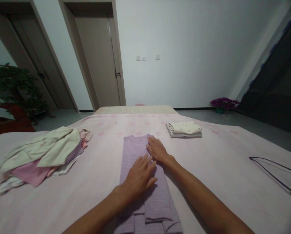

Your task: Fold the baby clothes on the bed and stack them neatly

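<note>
A lilac ribbed garment [135,152], folded into a long narrow strip, lies on the pink bed sheet [209,169] straight in front of me. My left hand [139,175] rests flat on its middle with the fingers stretched out. My right hand [156,149] lies flat on the strip's right edge a little farther away, fingers pointing to the upper left. Neither hand holds anything.
A loose heap of cream, pink and white clothes [43,156] lies to the left. A small folded stack [184,129] sits at the far right of the bed. A clear bag with dark edging [279,175] lies at the right. Doors, a plant and purple flowers stand beyond.
</note>
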Demonstrator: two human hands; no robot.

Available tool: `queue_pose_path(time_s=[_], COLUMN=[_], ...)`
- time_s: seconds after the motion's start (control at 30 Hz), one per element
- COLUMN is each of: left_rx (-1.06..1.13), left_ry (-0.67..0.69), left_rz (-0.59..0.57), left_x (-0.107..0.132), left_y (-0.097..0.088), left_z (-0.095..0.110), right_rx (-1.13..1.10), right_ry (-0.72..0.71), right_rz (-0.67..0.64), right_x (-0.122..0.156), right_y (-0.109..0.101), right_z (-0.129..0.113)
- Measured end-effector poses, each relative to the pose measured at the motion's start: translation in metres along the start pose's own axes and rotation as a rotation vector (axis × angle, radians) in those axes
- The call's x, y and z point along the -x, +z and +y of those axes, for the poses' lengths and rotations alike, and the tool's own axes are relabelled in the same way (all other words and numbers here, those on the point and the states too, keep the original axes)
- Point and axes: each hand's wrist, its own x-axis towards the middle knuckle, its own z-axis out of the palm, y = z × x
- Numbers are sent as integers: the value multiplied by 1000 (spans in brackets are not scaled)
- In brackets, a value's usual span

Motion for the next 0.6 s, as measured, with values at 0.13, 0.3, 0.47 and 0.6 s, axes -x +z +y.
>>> queue_pose_path(time_s=[0.13,0.3,0.47,0.6], left_rx=[-100,-100,-90,-46], left_ry=[-147,-152,-155,-104], left_rz=[-132,-142,-188,-250], left_x=[-11,-1,6,26], left_y=[18,30,23,17], left_z=[-23,-32,-23,-11], right_rx=[-29,1,46,105], right_ry=[-1,7,20,-34], right_rz=[-137,-187,-159,-82], right_x=[-2,-12,-14,2], right_y=[8,8,3,-4], right_z=[8,21,17,-2])
